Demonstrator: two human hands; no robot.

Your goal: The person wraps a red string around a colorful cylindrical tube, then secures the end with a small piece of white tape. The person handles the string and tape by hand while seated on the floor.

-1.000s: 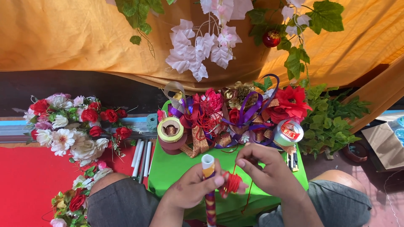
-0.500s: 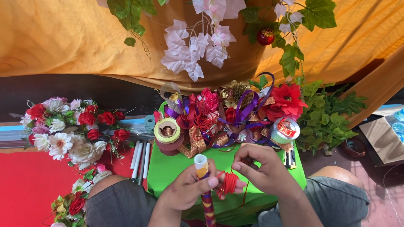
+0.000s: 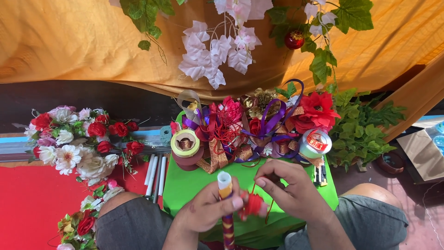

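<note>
Head view: the left hand (image 3: pixel 206 214) grips a ribbon-wrapped stick (image 3: pixel 226 203), long axis running 12 to 6 o'clock over the green worktop (image 3: pixel 185 185). At 3 o'clock, touching it, the right hand (image 3: pixel 289 192) pinches a red flower (image 3: pixel 253 204) (thin red string trailing), so both hands are full.

We saw a round red-and-white label (image 3: pixel 316 141) on top of a silvery spool (image 3: pixel 313 147), which stood at the right of the green board (image 3: pixel 194 185). At the far right edge lay what seemed a brown cardboard box (image 3: pixel 423 155), partly cut off, with something blue beside it. We found no signs or screens.
</note>
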